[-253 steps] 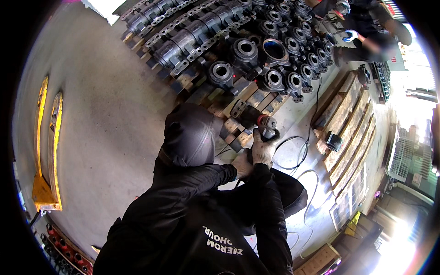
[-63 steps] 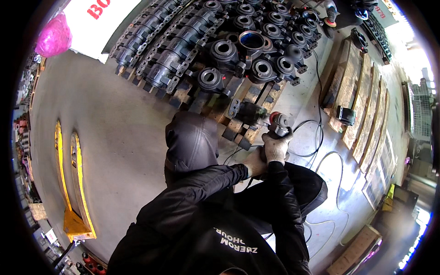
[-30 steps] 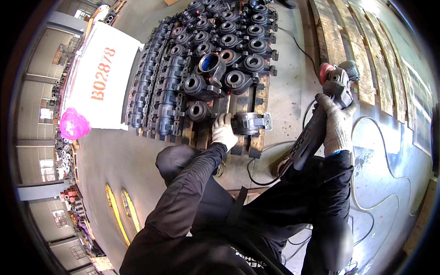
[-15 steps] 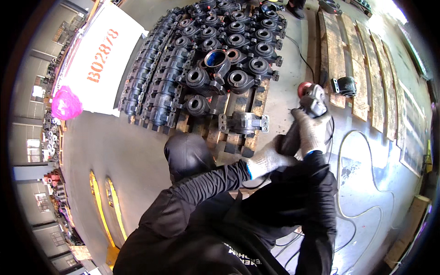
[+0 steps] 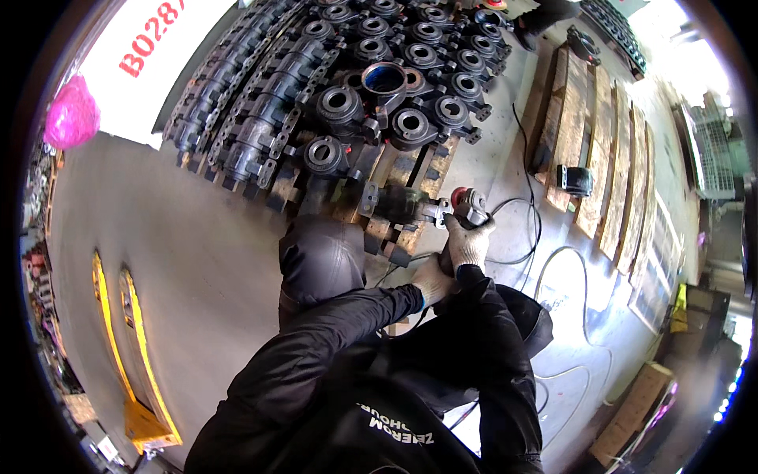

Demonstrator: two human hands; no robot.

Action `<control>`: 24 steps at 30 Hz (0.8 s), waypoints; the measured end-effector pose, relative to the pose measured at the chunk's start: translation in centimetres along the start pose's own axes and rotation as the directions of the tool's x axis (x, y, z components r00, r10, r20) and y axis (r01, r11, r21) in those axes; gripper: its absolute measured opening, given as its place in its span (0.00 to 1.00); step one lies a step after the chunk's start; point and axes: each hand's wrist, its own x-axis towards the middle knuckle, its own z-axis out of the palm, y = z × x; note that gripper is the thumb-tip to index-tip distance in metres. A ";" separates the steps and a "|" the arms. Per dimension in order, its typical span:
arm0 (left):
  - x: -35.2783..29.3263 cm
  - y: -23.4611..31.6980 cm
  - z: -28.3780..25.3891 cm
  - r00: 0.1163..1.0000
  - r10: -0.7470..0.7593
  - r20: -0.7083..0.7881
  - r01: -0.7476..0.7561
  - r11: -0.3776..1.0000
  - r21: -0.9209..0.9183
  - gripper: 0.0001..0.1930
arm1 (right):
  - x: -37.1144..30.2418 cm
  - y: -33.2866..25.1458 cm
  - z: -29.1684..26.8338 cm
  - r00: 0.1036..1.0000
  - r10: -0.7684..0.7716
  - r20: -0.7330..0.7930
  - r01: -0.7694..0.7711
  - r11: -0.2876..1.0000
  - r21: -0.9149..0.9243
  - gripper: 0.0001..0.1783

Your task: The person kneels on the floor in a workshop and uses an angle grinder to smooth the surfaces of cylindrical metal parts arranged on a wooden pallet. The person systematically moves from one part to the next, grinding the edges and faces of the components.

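Observation:
An angle grinder (image 5: pixel 472 207) with a reddish disc is held out in front of me. My right hand (image 5: pixel 470 241), in a pale knitted glove, is closed around its front body, just behind the head. My left hand (image 5: pixel 433 282), gloved likewise, is wrapped about the rear of the grinder; part of its fingers is hidden. Just left of the disc, a dark metal casting (image 5: pixel 401 204) with bolt-hole flanges lies at the near edge of a wooden pallet (image 5: pixel 400 257). The grinder's head is beside its right flange; whether they touch I cannot tell.
Rows of black ring-shaped castings (image 5: pixel 338 101) cover the pallet beyond. A second pallet (image 5: pixel 604 158) on the right bears a short black cylindrical part (image 5: pixel 575 181). Cables and a pale hose (image 5: pixel 586 304) trail over the floor. Yellow forks (image 5: pixel 142 347) lie left. Another person's dark shoe (image 5: pixel 525 35) shows at the back.
Both hands have brought the grinder leftward and lower, from open floor to the casting's right flange. My view has shifted too. Both hands keep their hold.

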 end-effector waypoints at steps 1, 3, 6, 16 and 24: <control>0.8 -1.2 0.4 0.999 0.024 0.032 -0.022 0.996 -0.085 0.46 | -0.2 -0.6 0.1 1.000 0.027 0.002 -0.027 1.000 -0.014 0.53; 2.6 -3.6 1.5 0.992 0.081 0.097 -0.054 0.967 -0.250 0.44 | -0.3 -1.1 0.3 0.999 0.041 0.012 -0.040 0.995 -0.089 0.54; 3.4 -4.1 2.2 0.988 0.118 0.097 -0.094 0.969 -0.226 0.39 | -0.1 -1.5 0.3 0.998 0.054 0.040 -0.045 0.980 -0.194 0.54; 3.9 -3.4 1.9 0.975 0.179 0.129 -0.129 0.936 -0.329 0.36 | 1.2 0.2 1.5 0.997 0.060 0.058 -0.048 0.981 -0.189 0.55; 4.9 -5.2 3.1 0.997 0.077 0.004 -0.072 0.955 -0.287 0.41 | 0.8 -0.7 1.4 0.992 0.055 0.111 -0.042 0.992 -0.121 0.53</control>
